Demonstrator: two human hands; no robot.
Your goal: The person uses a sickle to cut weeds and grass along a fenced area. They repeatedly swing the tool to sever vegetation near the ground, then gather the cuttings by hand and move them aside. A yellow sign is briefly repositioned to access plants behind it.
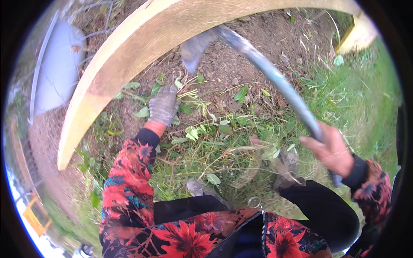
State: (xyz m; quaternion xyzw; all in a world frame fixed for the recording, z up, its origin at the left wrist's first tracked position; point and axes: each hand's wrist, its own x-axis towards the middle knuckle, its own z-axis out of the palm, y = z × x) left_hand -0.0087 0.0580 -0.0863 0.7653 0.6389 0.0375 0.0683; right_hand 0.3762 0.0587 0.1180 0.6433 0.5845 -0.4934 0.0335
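My left hand (164, 104), in a grey work glove, is closed around a bunch of weed stems (187, 92) at the edge of the bare soil (238, 72). Bare-skinned, my right hand (332, 150) grips the blue-grey handle of a hoe-like tool (280, 82). Its blurred metal blade (193, 50) is over the soil, just beyond the stems and my left hand; whether it touches the ground I cannot tell. Part of the tool's head is hidden behind a yellow curved bar.
The wide yellow bar (129, 48) arches across the upper view, with another yellow part (356, 35) at upper right. A pale grey panel (58, 67) stands at upper left beside thin wires. Grass and loose weeds (219, 138) lie before my shoes (203, 188).
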